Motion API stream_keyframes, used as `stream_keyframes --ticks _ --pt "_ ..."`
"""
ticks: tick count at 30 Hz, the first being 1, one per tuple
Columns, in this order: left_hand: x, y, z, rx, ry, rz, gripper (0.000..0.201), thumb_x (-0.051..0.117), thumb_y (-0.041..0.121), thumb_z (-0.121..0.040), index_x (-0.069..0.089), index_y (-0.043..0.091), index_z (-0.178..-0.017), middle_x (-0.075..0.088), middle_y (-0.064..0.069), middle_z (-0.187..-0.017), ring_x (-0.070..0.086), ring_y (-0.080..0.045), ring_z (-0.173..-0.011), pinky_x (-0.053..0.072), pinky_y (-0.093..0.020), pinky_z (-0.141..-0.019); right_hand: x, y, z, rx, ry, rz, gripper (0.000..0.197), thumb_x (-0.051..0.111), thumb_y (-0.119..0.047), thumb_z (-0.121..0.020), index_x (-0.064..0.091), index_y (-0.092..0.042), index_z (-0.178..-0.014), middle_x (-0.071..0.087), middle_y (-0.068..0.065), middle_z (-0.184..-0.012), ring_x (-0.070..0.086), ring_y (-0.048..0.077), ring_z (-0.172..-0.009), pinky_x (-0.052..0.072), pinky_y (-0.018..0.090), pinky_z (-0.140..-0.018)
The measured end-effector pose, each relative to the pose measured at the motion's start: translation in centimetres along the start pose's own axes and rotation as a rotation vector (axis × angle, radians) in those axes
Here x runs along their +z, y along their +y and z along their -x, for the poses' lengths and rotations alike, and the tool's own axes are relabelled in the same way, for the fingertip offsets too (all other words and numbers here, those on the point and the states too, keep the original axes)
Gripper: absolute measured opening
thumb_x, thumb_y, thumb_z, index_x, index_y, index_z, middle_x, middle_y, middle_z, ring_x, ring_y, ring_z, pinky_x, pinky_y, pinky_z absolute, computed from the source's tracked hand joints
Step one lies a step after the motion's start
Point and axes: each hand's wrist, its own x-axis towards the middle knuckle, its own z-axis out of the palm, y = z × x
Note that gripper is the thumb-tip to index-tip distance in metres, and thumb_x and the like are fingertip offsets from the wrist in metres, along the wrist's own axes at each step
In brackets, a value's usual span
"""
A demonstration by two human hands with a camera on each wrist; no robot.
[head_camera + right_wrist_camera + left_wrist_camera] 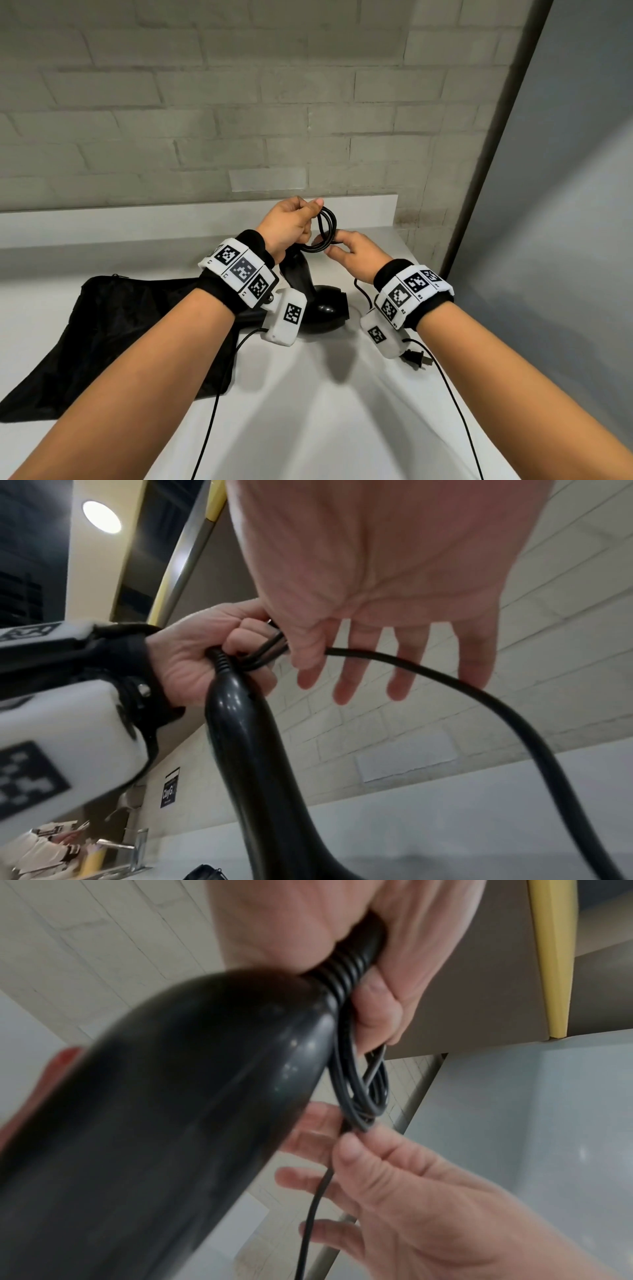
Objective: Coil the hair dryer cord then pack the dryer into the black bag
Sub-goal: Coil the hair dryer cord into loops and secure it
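Note:
The black hair dryer (320,303) stands on the white table (308,411) with its handle (246,737) pointing up. My left hand (298,219) grips the top of the handle together with a few small loops of the black cord (325,229). My right hand (337,245) pinches the cord at the bottom of the loops between thumb and forefinger, the other fingers (407,669) straight. The remaining cord (479,696) hangs down to the right, and its plug (416,358) lies on the table. The black bag (120,325) lies flat at the left, under my left forearm.
A grey brick wall (239,102) and a raised white ledge (137,219) close off the back. A grey panel (565,205) stands along the table's right edge. Thin camera cables (212,411) hang from both wrists. A tap (137,848) shows far off in the right wrist view.

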Motion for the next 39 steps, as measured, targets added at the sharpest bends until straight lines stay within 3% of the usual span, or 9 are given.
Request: stream_keyframes --ticks 4,7,10,14,21,25,29,35,39 --pt "0.1 0.0 0.1 0.000 0.002 0.013 0.029 0.050 0.013 -0.093 0.036 0.015 -0.068 0.030 0.013 -0.031 0.021 -0.001 -0.028 0.019 -0.012 -0.031 -0.9 -0.7 -0.1 0.027 0.045 0.017 0.020 0.043 -0.006 -0.093 0.061 -0.011 -0.088 0.051 -0.009 -0.065 0.049 -0.005 -0.059 0.035 0.007 -0.060" --pt "0.2 0.1 0.3 -0.008 -0.035 0.011 0.030 0.051 0.007 -0.092 0.036 0.015 -0.067 0.030 0.014 -0.033 0.020 -0.001 -0.029 0.016 -0.013 -0.033 -2.3 -1.1 -0.6 0.061 0.127 0.107 0.021 0.042 -0.008 -0.094 0.061 -0.010 -0.087 0.044 -0.012 -0.059 0.046 -0.007 -0.049 0.032 0.004 -0.049" --pt "0.0 0.1 0.2 -0.020 -0.087 -0.027 0.032 0.052 0.005 -0.090 0.036 0.017 -0.066 0.030 0.015 -0.034 0.020 -0.001 -0.030 0.015 -0.013 -0.033 -3.5 -2.2 -1.3 0.064 0.166 0.208 0.022 0.045 -0.013 -0.093 0.065 -0.005 -0.097 0.064 0.004 -0.082 0.052 0.013 -0.074 0.036 0.019 -0.067" --pt "0.1 0.2 0.3 -0.011 -0.114 -0.110 0.029 0.054 0.007 -0.090 0.037 0.017 -0.068 0.032 0.014 -0.034 0.021 -0.001 -0.031 0.017 -0.013 -0.033 -4.2 -3.7 -2.0 0.092 0.244 0.271 0.023 0.043 -0.014 -0.093 0.063 -0.004 -0.097 0.065 0.015 -0.106 0.056 0.028 -0.101 0.039 0.029 -0.081" --pt "0.7 0.1 0.3 0.038 -0.110 -0.272 0.008 0.051 0.016 -0.093 0.048 0.016 -0.101 0.037 0.010 -0.044 0.028 -0.001 -0.031 0.026 -0.015 -0.036 -3.6 -5.5 -1.2 -0.057 0.360 0.197 0.022 0.040 -0.011 -0.093 0.059 -0.001 -0.087 0.064 0.017 -0.086 0.055 0.028 -0.083 0.039 0.030 -0.071" --pt "0.5 0.0 0.1 0.053 -0.100 -0.208 0.019 0.043 0.019 -0.097 0.051 0.012 -0.082 0.031 0.015 -0.033 0.026 0.000 -0.030 0.025 -0.013 -0.035 -2.8 -4.9 -0.2 -0.113 0.374 0.082 0.029 0.041 -0.010 -0.093 0.043 -0.016 -0.065 0.042 -0.002 -0.058 0.038 0.011 -0.056 0.030 0.016 -0.050" --pt "0.0 -0.4 -0.1 0.077 -0.038 -0.130 0.024 0.040 0.018 -0.098 0.050 0.013 -0.076 0.029 0.016 -0.033 0.024 0.000 -0.030 0.023 -0.013 -0.034 -1.4 -3.9 0.9 -0.162 0.366 0.030 0.020 0.042 -0.008 -0.093 0.048 -0.014 -0.075 0.041 -0.006 -0.059 0.037 0.009 -0.056 0.032 0.014 -0.053" --pt "-0.1 -0.6 -0.2 0.087 0.038 -0.041 0.025 0.040 0.019 -0.098 0.047 0.014 -0.075 0.028 0.016 -0.032 0.022 0.000 -0.030 0.021 -0.013 -0.033 -0.1 -2.0 2.0 -0.200 0.277 0.121 0.013 0.042 -0.017 -0.091 0.044 -0.021 -0.080 0.046 0.001 -0.061 0.042 0.019 -0.058 0.036 0.031 -0.059" --pt "-0.2 -0.6 -0.3 0.080 0.061 -0.009 0.026 0.040 0.021 -0.098 0.043 0.015 -0.073 0.026 0.016 -0.033 0.020 0.000 -0.030 0.018 -0.013 -0.034 -0.4 0.4 3.0 -0.075 0.101 0.177 0.011 0.050 -0.011 -0.089 0.050 -0.019 -0.082 0.054 -0.009 -0.072 0.049 -0.002 -0.063 0.037 0.021 -0.065"
